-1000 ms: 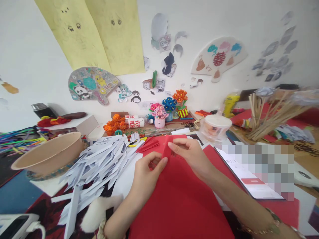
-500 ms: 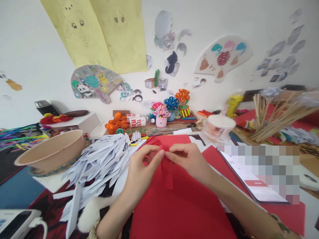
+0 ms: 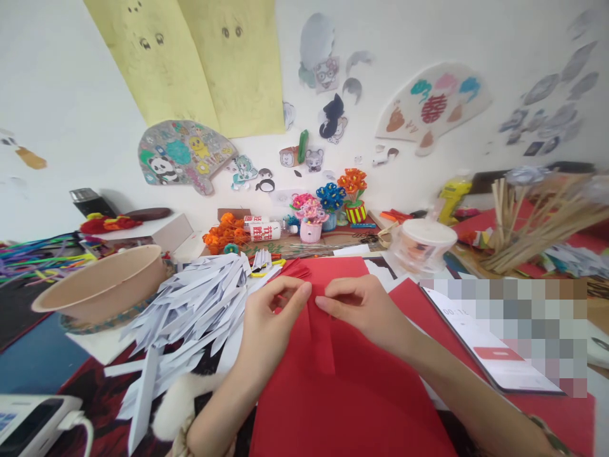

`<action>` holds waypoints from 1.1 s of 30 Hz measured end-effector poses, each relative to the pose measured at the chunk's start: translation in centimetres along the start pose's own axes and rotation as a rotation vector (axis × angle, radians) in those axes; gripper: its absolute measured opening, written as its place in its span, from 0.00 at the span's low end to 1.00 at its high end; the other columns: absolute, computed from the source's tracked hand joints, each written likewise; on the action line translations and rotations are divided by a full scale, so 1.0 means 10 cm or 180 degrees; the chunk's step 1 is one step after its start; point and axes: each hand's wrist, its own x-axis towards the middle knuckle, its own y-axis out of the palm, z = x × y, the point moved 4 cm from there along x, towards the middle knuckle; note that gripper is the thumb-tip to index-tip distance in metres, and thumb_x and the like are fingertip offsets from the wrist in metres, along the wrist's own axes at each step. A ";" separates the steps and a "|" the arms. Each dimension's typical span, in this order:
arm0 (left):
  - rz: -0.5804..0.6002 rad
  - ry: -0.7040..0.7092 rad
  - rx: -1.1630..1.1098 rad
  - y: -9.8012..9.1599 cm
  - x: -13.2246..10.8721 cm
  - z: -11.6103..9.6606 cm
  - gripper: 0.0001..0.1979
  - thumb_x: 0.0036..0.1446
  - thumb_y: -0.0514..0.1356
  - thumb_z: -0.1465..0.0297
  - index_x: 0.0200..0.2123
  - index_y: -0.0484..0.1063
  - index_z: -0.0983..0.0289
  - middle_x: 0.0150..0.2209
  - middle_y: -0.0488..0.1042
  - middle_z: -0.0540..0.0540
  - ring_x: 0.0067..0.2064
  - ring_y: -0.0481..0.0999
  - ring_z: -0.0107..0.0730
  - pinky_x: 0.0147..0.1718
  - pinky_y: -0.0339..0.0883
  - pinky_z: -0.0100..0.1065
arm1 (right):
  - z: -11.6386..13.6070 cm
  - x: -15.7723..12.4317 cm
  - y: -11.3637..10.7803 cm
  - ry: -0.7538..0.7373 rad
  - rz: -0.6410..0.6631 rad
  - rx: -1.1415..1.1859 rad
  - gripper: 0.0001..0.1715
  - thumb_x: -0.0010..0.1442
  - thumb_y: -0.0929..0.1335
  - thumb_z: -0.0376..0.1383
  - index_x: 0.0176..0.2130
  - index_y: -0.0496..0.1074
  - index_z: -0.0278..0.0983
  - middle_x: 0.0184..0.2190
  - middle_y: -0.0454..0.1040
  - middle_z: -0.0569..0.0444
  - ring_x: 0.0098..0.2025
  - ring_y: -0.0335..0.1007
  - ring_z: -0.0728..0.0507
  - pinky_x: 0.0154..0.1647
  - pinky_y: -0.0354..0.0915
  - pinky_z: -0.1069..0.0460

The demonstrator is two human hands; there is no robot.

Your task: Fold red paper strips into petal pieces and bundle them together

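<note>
A narrow folded strip of red paper [image 3: 322, 339] lies on a large red sheet [image 3: 342, 393] in front of me. My left hand [image 3: 273, 314] pinches the strip's top end from the left, fingers closed. Opposite it, my right hand [image 3: 364, 308] pinches the same end from the right, fingertips almost touching the left ones. A small bundle of folded red strips [image 3: 295, 270] lies just beyond my hands.
A heap of folded white paper strips [image 3: 190, 311] spreads to the left beside a tan bowl [image 3: 102, 285]. Paper flower pots [image 3: 328, 209], a glue bottle [image 3: 261, 230], a lidded clear tub [image 3: 423, 244], wooden sticks [image 3: 537, 222] and a tablet [image 3: 490, 346] surround the sheet.
My hands came together at the strip's top end. The strip, held up and short a second ago, now lies long and flat on the sheet.
</note>
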 end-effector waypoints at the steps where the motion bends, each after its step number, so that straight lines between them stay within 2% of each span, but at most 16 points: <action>1: 0.0007 0.0008 -0.0001 0.00 0.00 0.00 0.11 0.55 0.62 0.62 0.28 0.76 0.63 0.28 0.77 0.51 0.31 0.72 0.31 0.32 0.65 0.30 | 0.00 0.00 0.00 0.0022 0.0059 0.0009 0.16 0.62 0.68 0.40 0.24 0.72 0.36 0.22 0.71 0.57 0.25 0.63 0.49 0.28 0.59 0.53; 6: -0.0100 0.0173 0.0157 -0.01 -0.03 -0.01 0.11 0.54 0.63 0.63 0.27 0.76 0.65 0.26 0.76 0.52 0.29 0.69 0.30 0.30 0.63 0.30 | 0.00 -0.01 0.02 0.0119 0.0188 0.0096 0.19 0.62 0.67 0.40 0.22 0.69 0.36 0.20 0.70 0.57 0.24 0.63 0.49 0.27 0.59 0.53; 10: -0.0119 0.0362 0.0266 -0.01 -0.03 -0.02 0.11 0.56 0.62 0.63 0.27 0.75 0.65 0.25 0.75 0.52 0.29 0.69 0.30 0.31 0.63 0.30 | 0.00 -0.01 0.02 0.0086 0.0027 -0.0074 0.16 0.60 0.68 0.39 0.22 0.71 0.36 0.21 0.71 0.56 0.25 0.64 0.48 0.28 0.59 0.53; 13: 0.0001 0.0371 0.0347 0.03 -0.04 -0.03 0.12 0.58 0.59 0.63 0.27 0.73 0.64 0.26 0.73 0.51 0.29 0.69 0.30 0.31 0.63 0.30 | 0.01 -0.01 -0.01 -0.0003 -0.0087 -0.0045 0.15 0.58 0.69 0.38 0.21 0.72 0.36 0.20 0.72 0.56 0.25 0.65 0.48 0.28 0.60 0.53; 17: 0.0311 0.0360 0.0545 0.11 -0.07 -0.05 0.14 0.63 0.54 0.63 0.26 0.66 0.63 0.22 0.67 0.47 0.25 0.65 0.27 0.27 0.59 0.29 | 0.00 0.00 -0.04 0.0030 -0.0135 0.0495 0.16 0.55 0.70 0.38 0.19 0.72 0.36 0.17 0.69 0.57 0.21 0.63 0.49 0.24 0.59 0.54; 20: 0.0526 0.0487 0.0740 0.16 -0.09 -0.07 0.14 0.64 0.51 0.64 0.27 0.65 0.62 0.22 0.65 0.46 0.25 0.63 0.26 0.27 0.58 0.29 | -0.03 0.00 -0.05 0.0113 -0.0178 0.0747 0.15 0.54 0.71 0.39 0.19 0.72 0.36 0.16 0.68 0.57 0.20 0.63 0.50 0.23 0.58 0.54; 25: 0.0444 0.0798 0.0824 0.15 -0.09 -0.08 0.14 0.64 0.51 0.67 0.25 0.62 0.62 0.22 0.63 0.45 0.25 0.61 0.25 0.27 0.55 0.28 | -0.06 -0.02 -0.01 0.0172 -0.0293 0.0863 0.14 0.53 0.71 0.38 0.19 0.73 0.36 0.16 0.68 0.57 0.20 0.63 0.50 0.23 0.59 0.54; 33: 0.0615 0.0589 0.0883 0.22 -0.14 -0.02 0.16 0.66 0.48 0.64 0.24 0.58 0.61 0.21 0.57 0.44 0.24 0.57 0.25 0.25 0.51 0.29 | -0.10 -0.02 -0.04 0.0206 -0.0618 0.1116 0.14 0.52 0.73 0.38 0.19 0.73 0.36 0.15 0.67 0.58 0.19 0.61 0.51 0.21 0.58 0.54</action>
